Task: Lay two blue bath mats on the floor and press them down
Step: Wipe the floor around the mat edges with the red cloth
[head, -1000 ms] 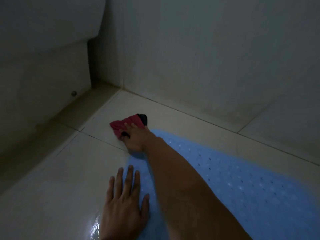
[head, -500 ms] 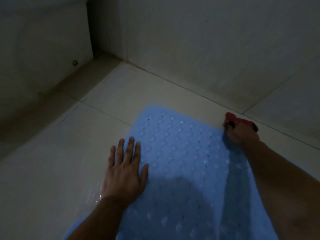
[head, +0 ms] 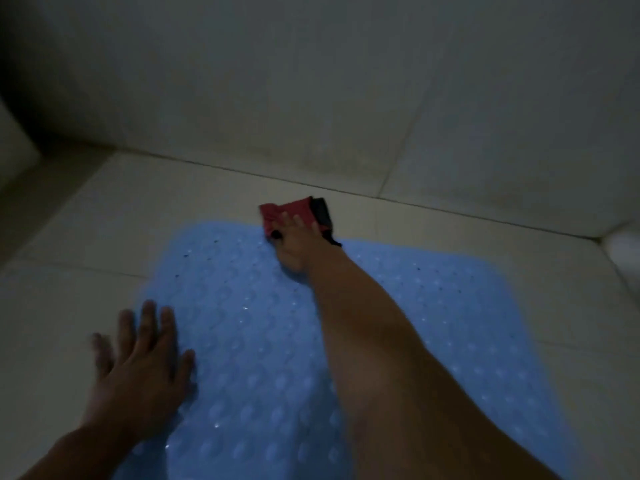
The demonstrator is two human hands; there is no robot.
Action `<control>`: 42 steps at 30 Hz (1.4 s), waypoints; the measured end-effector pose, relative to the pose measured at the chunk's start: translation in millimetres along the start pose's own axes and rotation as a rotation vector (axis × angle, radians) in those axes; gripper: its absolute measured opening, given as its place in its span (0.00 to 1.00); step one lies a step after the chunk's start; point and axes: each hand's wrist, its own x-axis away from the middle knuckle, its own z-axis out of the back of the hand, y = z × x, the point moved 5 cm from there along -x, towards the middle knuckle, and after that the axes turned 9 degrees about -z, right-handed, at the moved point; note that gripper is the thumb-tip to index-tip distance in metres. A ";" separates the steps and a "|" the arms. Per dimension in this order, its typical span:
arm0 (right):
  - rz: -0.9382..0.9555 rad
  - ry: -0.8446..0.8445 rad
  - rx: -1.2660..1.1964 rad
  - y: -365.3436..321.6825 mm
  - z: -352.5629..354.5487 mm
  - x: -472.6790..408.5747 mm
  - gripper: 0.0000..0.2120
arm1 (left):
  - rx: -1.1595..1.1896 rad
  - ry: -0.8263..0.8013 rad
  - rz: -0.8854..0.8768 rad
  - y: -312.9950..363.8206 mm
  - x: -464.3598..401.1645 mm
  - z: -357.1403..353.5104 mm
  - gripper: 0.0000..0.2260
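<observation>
The floor [head: 104, 216] is of pale tiles and meets the wall [head: 311, 81] along a seam that runs from 9 o'clock to 3 o'clock across the upper half of the view. One blue bath mat [head: 242, 323] lies flat on this floor, from the centre down to 6 o'clock, with its far edge near the wall seam. It looks already laid. A second mat is not visible here, so in my judgement about half of the task is left: to lay the other mat and press it.

The right hand [head: 298, 240] reaches to 12 o'clock of the mat and presses a red and black cloth [head: 294, 213] at the far edge, partly on the mat, partly on the tile. Its fingers rest over the cloth; whether they grip it I cannot tell.

The left hand [head: 138, 362], at 8 o'clock, lies flat with spread fingers on the left edge of the mat, partly on the tile. It is a little blurred.
</observation>
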 end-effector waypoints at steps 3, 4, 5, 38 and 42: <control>-0.009 -0.006 -0.010 1.7 6.4 9.3 0.26 | -0.038 0.145 -0.178 56.3 -9.7 21.8 0.32; -0.006 -0.009 -0.010 2.0 7.5 11.1 0.26 | -0.010 0.175 -0.259 88.9 -10.9 23.4 0.31; -0.003 -0.011 -0.012 2.6 8.4 12.6 0.26 | 0.021 0.179 -0.346 122.4 -10.2 20.1 0.33; -0.682 0.406 -0.156 406.1 29.0 301.5 0.27 | -0.022 0.111 -0.388 207.4 3.2 -13.0 0.36; -0.723 0.457 -0.241 377.9 -6.6 369.0 0.25 | -0.015 0.116 -0.376 206.4 5.4 -15.5 0.37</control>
